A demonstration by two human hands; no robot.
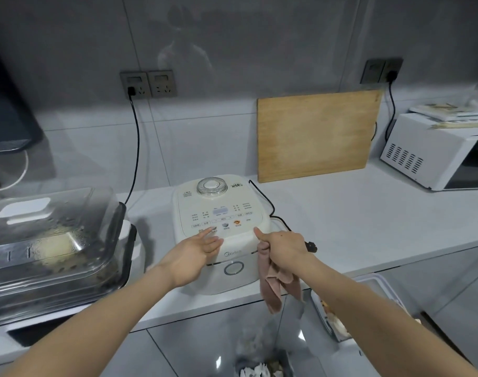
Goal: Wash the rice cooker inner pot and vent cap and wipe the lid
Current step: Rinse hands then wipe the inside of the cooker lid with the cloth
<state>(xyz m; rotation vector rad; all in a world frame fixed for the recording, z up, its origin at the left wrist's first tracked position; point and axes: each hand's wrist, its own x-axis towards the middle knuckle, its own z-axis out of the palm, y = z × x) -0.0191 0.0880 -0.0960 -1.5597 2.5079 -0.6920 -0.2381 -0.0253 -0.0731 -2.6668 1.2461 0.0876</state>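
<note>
At counter's (368, 221) front edge | rice cooker (227, 282) sat, lid (240, 213) closed, vent cap (211, 187) on | left hand (194, 254) straight-fingered, touching lid | right hand (284, 248) gripped cloth (273, 284), forefinger out | risk: hard push might slide cooker off.

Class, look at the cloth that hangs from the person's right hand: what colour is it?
The cloth is dusty pink, plain and unpatterned. The head view, the only one, shows it below the right hand.

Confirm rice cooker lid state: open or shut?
Shut. The lid lies flat on the cooker body, vent cap seated on top; left hand touches it, right hand holds a cloth.
</note>
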